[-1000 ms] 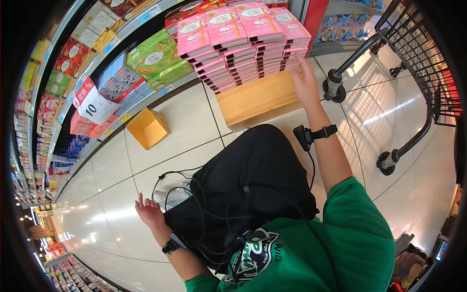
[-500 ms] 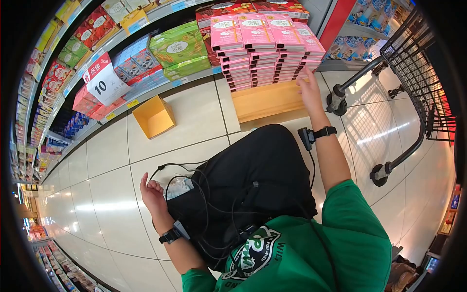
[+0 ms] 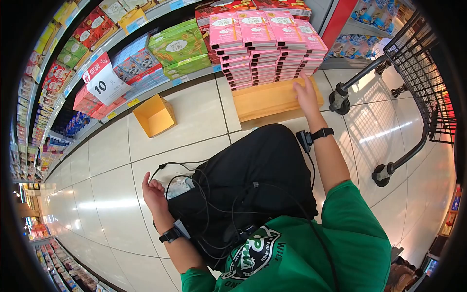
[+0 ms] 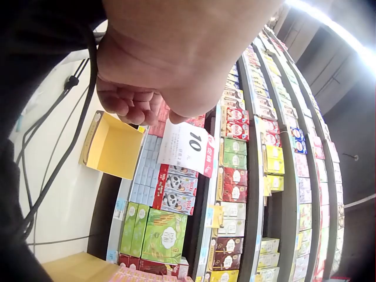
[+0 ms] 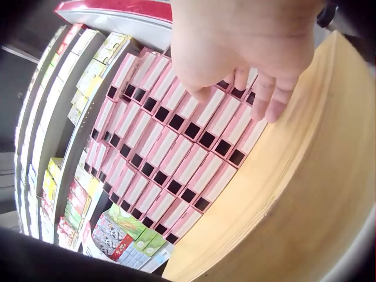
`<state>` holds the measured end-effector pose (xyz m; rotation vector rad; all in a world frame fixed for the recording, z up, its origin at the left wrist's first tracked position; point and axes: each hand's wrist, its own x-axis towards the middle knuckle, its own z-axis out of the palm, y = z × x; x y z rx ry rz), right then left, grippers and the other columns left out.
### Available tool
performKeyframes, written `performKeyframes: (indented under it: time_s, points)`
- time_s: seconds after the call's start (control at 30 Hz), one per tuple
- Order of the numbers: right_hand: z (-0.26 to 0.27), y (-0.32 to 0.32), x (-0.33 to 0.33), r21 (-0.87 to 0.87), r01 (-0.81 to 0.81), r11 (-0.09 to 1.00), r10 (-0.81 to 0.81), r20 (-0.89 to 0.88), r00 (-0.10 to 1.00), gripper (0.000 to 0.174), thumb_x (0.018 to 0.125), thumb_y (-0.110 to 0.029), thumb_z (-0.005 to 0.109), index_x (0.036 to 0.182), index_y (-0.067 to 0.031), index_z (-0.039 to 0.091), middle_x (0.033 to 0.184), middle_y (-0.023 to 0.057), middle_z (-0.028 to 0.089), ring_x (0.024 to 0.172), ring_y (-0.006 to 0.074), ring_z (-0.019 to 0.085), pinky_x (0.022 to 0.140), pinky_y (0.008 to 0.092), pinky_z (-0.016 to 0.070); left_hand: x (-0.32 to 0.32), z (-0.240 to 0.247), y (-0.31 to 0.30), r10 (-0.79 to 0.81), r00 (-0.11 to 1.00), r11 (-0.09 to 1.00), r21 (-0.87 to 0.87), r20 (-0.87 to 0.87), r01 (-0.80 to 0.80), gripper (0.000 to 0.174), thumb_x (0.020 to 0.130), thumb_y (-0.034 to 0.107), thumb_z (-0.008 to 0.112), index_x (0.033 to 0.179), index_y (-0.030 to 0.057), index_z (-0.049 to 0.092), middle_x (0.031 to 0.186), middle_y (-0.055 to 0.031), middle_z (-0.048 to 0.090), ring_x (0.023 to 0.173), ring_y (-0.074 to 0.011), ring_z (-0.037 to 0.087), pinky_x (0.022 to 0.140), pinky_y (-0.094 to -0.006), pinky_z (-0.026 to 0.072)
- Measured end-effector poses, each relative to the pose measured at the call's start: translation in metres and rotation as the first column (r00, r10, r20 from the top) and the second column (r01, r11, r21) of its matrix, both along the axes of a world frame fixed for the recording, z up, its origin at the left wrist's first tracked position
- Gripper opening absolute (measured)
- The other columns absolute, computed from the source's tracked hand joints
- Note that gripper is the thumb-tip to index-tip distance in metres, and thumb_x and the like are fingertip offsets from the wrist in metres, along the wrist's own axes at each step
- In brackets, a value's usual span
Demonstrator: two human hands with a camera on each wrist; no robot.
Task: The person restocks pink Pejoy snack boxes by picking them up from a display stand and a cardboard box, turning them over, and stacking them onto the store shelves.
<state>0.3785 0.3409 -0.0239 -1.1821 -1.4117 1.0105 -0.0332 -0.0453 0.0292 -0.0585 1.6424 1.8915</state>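
Observation:
Stacks of pink boxes (image 3: 265, 46) stand in columns on the back of a wooden platform (image 3: 262, 104). The right hand (image 3: 306, 95) is at the platform's right end, beside the lower boxes, fingers relaxed and holding nothing. In the right wrist view that hand (image 5: 247, 59) hangs in front of the box ends (image 5: 176, 153); whether the fingertips touch them I cannot tell. The left hand (image 3: 154, 194) is above the floor next to the black-clad leg, empty, with fingers loosely bent. The left wrist view shows the same hand (image 4: 158, 76) with its fingers loosely curled.
An open yellow box (image 3: 154, 117) sits on the tiled floor below shelves of green boxes (image 3: 180, 46) and a price sign (image 3: 103, 82). A black shopping cart (image 3: 413, 63) stands at the right. Black cables (image 3: 206, 204) loop over the person's legs.
The head view has shifted, so the shelves and pink stacks sit further right and lower than a second ago. The right hand has drawn slightly back from the boxes; the left fingers have turned upward.

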Motion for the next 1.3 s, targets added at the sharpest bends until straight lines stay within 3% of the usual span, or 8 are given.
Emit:
performKeyframes:
  time_s: [0.5, 0.8, 0.97, 1.03, 1.1, 1.13, 1.2, 1.3]
  points:
    - [-0.023, 0.003, 0.006, -0.079, 0.008, 0.997, -0.005, 0.038, 0.999, 0.061, 0.090, -0.023, 0.064, 0.143, -0.0036, 0.039, 0.123, 0.0098, 0.056, 0.070, 0.0105, 0.054, 0.061, 0.0255, 0.0463, -0.002, -0.007, 0.000, -0.047, 0.998, 0.999, 0.002, -0.037, 0.047, 0.036, 0.098, 0.023, 0.044, 0.128, 0.0063, 0.053, 0.069, 0.0012, 0.045, 0.060, -0.0103, 0.041, 0.054, -0.0244, 0.0331]
    - [-0.003, 0.012, 0.010, -0.262, -0.006, 0.965, 0.009, 0.009, 1.000, 0.057, 0.091, -0.026, 0.061, 0.141, -0.0073, 0.043, 0.112, 0.0089, 0.064, 0.083, 0.0139, 0.063, 0.060, 0.0254, 0.0475, -0.016, -0.008, 0.007, -0.098, 0.995, 0.994, -0.057, -0.020, 0.097, 0.034, 0.097, 0.027, 0.045, 0.125, 0.0096, 0.056, 0.070, 0.0025, 0.047, 0.061, -0.0092, 0.043, 0.054, -0.0233, 0.0316]
    - [0.057, 0.004, 0.017, 0.077, 0.051, 0.996, -0.051, -0.001, 0.999, 0.025, 0.093, -0.023, 0.060, 0.112, -0.0053, 0.061, 0.101, 0.0030, 0.064, 0.076, 0.0110, 0.059, 0.062, 0.0227, 0.0448, -0.072, -0.003, 0.042, -0.105, 0.980, 0.972, -0.225, -0.168, 0.065, 0.037, 0.089, 0.034, 0.059, 0.118, 0.0100, 0.059, 0.075, 0.0016, 0.053, 0.071, -0.0097, 0.052, 0.060, -0.0250, 0.0385]
    - [0.092, -0.005, 0.003, 0.202, -0.012, 0.979, 0.014, -0.008, 1.000, 0.022, 0.092, -0.020, 0.062, 0.108, -0.0050, 0.061, 0.097, 0.0019, 0.063, 0.077, 0.0107, 0.058, 0.063, 0.0229, 0.0445, -0.102, -0.024, 0.064, -0.116, 0.960, 0.955, -0.295, -0.255, 0.037, 0.042, 0.086, 0.035, 0.062, 0.119, 0.0102, 0.057, 0.085, -0.0012, 0.056, 0.075, -0.0092, 0.051, 0.066, -0.0276, 0.0411]
    - [0.137, -0.022, -0.019, 0.321, -0.071, 0.944, 0.078, -0.008, 0.997, 0.019, 0.090, -0.017, 0.065, 0.104, -0.0047, 0.062, 0.093, 0.0008, 0.062, 0.077, 0.0104, 0.057, 0.064, 0.0231, 0.0443, -0.145, -0.064, 0.076, -0.216, 0.922, 0.869, -0.493, -0.321, 0.032, 0.055, 0.084, 0.036, 0.063, 0.129, 0.0062, 0.050, 0.107, -0.0120, 0.061, 0.091, -0.0196, 0.059, 0.080, -0.0360, 0.0468]
    - [0.163, -0.030, -0.037, 0.457, -0.146, 0.877, 0.061, 0.196, 0.979, 0.020, 0.087, -0.014, 0.067, 0.104, -0.0044, 0.062, 0.090, 0.0024, 0.061, 0.078, 0.0127, 0.058, 0.067, 0.0249, 0.0454, -0.170, -0.092, 0.080, -0.203, 0.924, 0.876, -0.481, -0.323, 0.025, 0.055, 0.084, 0.036, 0.063, 0.129, 0.0062, 0.050, 0.107, -0.0120, 0.061, 0.091, -0.0196, 0.059, 0.080, -0.0360, 0.0468]
    - [0.196, -0.029, -0.063, 0.602, -0.298, 0.741, -0.064, 0.504, 0.861, 0.033, 0.079, -0.014, 0.072, 0.109, -0.0046, 0.062, 0.096, 0.0099, 0.062, 0.092, 0.0242, 0.060, 0.081, 0.0337, 0.0482, -0.211, -0.136, 0.097, -0.455, 0.714, 0.633, -0.757, -0.533, -0.162, 0.072, 0.082, 0.037, 0.064, 0.140, 0.0013, 0.038, 0.124, -0.0240, 0.057, 0.113, -0.0341, 0.057, 0.095, -0.0413, 0.0448]
    - [0.216, -0.007, -0.104, 0.696, -0.488, 0.527, -0.185, 0.654, 0.734, 0.042, 0.077, -0.021, 0.074, 0.114, -0.0065, 0.062, 0.111, 0.0120, 0.062, 0.104, 0.0317, 0.057, 0.092, 0.0414, 0.0449, -0.219, -0.145, 0.116, -0.485, 0.738, 0.625, -0.776, -0.469, -0.082, 0.082, 0.082, 0.038, 0.064, 0.144, -0.0020, 0.029, 0.134, -0.0303, 0.049, 0.126, -0.0411, 0.047, 0.105, -0.0414, 0.0384]
